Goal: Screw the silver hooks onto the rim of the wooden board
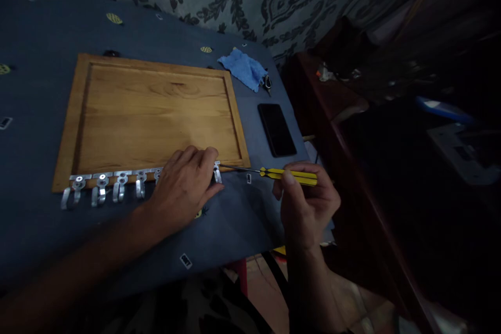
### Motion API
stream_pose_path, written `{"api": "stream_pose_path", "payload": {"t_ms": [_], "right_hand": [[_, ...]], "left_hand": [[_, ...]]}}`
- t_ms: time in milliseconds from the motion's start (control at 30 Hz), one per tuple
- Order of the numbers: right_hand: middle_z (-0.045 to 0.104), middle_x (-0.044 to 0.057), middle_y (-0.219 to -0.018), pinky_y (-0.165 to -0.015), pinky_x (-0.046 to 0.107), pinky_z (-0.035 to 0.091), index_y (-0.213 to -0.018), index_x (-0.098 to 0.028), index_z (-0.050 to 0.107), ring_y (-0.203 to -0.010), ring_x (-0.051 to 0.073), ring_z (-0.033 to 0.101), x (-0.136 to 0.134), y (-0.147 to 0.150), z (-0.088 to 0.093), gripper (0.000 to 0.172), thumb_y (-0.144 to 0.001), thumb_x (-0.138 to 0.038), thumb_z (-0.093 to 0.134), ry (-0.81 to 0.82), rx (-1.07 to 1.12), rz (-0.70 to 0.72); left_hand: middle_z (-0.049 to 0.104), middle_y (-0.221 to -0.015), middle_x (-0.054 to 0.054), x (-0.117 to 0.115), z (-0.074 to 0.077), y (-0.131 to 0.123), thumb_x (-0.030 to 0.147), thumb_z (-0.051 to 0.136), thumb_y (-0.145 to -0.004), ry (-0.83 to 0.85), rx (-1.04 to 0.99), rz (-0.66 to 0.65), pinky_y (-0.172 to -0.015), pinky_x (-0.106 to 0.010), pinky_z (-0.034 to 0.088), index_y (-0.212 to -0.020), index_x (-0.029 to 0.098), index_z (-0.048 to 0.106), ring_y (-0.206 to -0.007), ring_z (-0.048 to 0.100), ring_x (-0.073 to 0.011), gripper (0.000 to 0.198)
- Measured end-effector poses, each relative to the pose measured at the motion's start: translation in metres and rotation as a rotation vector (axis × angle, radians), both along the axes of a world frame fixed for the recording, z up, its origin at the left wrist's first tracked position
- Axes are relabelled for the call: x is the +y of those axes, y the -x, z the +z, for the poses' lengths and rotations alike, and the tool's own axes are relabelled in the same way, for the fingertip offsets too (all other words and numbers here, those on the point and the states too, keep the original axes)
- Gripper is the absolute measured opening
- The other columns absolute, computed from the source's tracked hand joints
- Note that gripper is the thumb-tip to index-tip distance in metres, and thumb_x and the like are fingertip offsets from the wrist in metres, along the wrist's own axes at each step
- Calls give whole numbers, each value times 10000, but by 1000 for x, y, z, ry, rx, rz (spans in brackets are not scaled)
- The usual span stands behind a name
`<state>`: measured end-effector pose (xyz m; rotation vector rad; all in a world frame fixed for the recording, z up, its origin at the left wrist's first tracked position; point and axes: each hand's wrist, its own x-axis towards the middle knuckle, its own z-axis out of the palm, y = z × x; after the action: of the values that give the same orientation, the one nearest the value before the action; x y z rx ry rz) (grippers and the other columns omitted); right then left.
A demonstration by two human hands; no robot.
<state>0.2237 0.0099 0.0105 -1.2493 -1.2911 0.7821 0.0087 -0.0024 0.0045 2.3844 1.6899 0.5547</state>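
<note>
A framed wooden board (156, 115) lies flat, with a metal hook rail (103, 180) along its near edge. Several silver hooks hang from the rail past the board's edge. My left hand (186, 182) covers the right part of the rail, its fingers closed over the rail and hiding some hooks. In my right hand (307, 203) is a yellow-handled screwdriver (289, 175), gripped by the handle and held nearly level. Its shaft points left, and its tip reaches the rail's right end beside my left fingers. Whether the tip touches a screw I cannot tell.
The board rests on a dark blue patterned cloth (35, 94). A black phone (277, 130) lies to the right, below a blue rag (245, 69) and some keys (267, 83). Dark wooden furniture (352, 151) stands past the cloth's right edge. A patterned wall covering rises behind.
</note>
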Motion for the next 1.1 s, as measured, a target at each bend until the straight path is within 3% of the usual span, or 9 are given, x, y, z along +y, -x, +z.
{"api": "stream_pose_path", "payload": {"t_ms": [733, 1100], "right_hand": [[583, -56, -671, -489, 223, 421, -846, -213, 649, -504, 73, 518, 28, 2, 28, 139, -857, -305, 752, 18, -199, 241], [622, -44, -704, -531, 246, 426, -830, -221, 648, -563, 101, 543, 33, 9, 41, 193, -825, -352, 789, 27, -316, 271]], "left_hand": [[682, -1002, -107, 1, 7, 0, 272, 730, -874, 76, 34, -18, -804, -408, 487, -1072, 167, 489, -970, 622, -308, 328], [679, -968, -86, 1, 6, 1, 276, 726, -883, 54, 30, -17, -796, -388, 481, -1071, 179, 481, -961, 625, -289, 324]]}}
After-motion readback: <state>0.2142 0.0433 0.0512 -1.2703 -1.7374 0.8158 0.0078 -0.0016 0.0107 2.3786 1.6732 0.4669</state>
